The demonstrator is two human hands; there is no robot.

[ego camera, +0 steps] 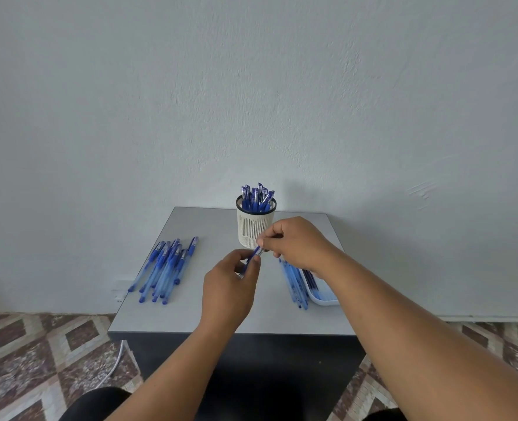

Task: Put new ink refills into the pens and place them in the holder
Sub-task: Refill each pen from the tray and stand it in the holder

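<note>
while the left hand (231,284) grips a blue pen (254,257) above the grey table (190,317), the right hand (294,243) pinches its upper end, just before the white slotted holder (255,227) of capped pens (257,197).

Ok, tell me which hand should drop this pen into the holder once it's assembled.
Right, probably. The right hand pinches the pen at its upper end, directly in front of the holder. The left hand grips the lower end, nearer the body.
</note>
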